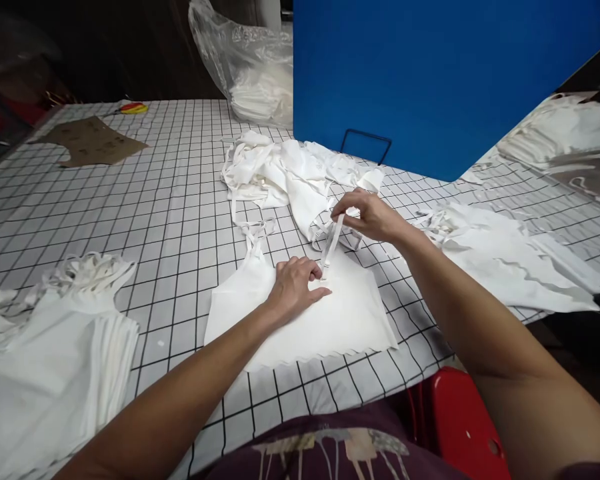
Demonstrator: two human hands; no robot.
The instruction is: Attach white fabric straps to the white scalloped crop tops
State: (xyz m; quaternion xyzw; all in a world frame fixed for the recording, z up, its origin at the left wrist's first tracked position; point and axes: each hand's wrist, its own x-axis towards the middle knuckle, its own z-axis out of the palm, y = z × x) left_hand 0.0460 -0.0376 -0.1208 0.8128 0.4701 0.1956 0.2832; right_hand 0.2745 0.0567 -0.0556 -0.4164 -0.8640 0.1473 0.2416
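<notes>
A white camisole (325, 327) lies flat on the table before me, with its wavy-edged hem toward my body. My right hand (367, 215) pinches one of its shoulder straps (333, 243) between thumb and fingers and holds it up off the cloth. Small adjuster pieces show near the strap's lower end. My left hand (297, 283) rests on the camisole beside that lower end, thumb stretched away from the bent fingers, with nothing visibly held. The other strap lies loosely bunched at the upper left of the garment.
A heap of white garments (280, 167) lies behind the camisole. Stacks of white garments are at left (55, 347) and right (505, 260). A blue board (430, 80) stands at the back. Farther off are a brown pattern piece (97, 141), scissors (133, 108) and a plastic bag (220, 47).
</notes>
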